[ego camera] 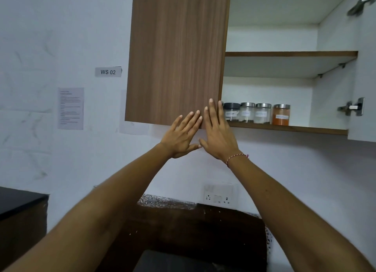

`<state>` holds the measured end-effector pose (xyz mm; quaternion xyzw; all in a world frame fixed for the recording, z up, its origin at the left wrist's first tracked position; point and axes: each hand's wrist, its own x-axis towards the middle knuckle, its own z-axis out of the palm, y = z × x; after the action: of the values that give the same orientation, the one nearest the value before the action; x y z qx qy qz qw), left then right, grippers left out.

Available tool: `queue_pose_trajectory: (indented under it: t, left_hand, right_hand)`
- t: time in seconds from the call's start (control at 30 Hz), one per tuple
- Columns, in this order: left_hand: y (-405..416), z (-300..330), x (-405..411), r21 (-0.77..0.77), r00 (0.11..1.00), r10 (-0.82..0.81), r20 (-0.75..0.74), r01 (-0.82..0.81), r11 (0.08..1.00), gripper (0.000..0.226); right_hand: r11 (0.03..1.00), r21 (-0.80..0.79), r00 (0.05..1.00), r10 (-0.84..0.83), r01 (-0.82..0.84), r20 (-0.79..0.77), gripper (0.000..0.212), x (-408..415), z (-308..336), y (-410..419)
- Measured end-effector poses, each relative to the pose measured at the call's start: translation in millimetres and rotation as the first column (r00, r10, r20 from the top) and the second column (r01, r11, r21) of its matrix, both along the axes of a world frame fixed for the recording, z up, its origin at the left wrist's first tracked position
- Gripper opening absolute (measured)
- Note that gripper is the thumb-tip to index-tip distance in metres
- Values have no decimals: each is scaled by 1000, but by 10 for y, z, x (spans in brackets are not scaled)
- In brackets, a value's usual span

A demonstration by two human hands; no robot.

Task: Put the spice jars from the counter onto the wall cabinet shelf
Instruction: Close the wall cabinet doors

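Now: both hands' fingers [211, 111] straight, seemingly on door [175, 53] | spice jars [257, 114] shelved just right

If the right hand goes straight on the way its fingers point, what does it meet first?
The right hand points up at the door edge; it seems to touch it already. Depth is unclear, so it might pass toward the jars.

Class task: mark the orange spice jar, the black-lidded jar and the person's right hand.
orange spice jar [281, 117]: head view, on its label.
black-lidded jar [231, 105]: head view, on the lid.
right hand [217, 136]: head view, back of the hand.
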<state>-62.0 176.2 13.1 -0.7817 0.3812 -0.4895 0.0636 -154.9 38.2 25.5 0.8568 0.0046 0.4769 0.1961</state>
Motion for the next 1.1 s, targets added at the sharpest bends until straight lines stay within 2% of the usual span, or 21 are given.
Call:
queue_pose_trajectory:
  t: [0.2, 0.5, 0.7, 0.93, 1.1]
  left_hand:
    - [-239, 12, 368, 76, 999, -29, -18, 30, 997, 79]
    - [-616, 47, 831, 86, 996, -78, -40, 81, 993, 79]
    - [-847, 112, 1016, 118, 995, -46, -88, 56, 991, 72]
    - [-987, 211, 1120, 163, 986, -6, -165, 33, 986, 69]
    - [-998, 211, 1159, 163, 986, -8, -169, 35, 986, 69]
  right_hand:
    - [994, 60, 996, -87, 89, -25, 100, 293, -6, -367]
    - [975, 60, 976, -215, 216, -20, 101, 707, -10, -749]
    - [954, 38, 952, -295, 299, -87, 103, 952, 60, -953]
    - [944, 85, 935, -298, 319, -194, 107, 1158, 151, -1019]
    - [934, 78, 921, -326, 349, -213, 111, 1215, 151, -1026]
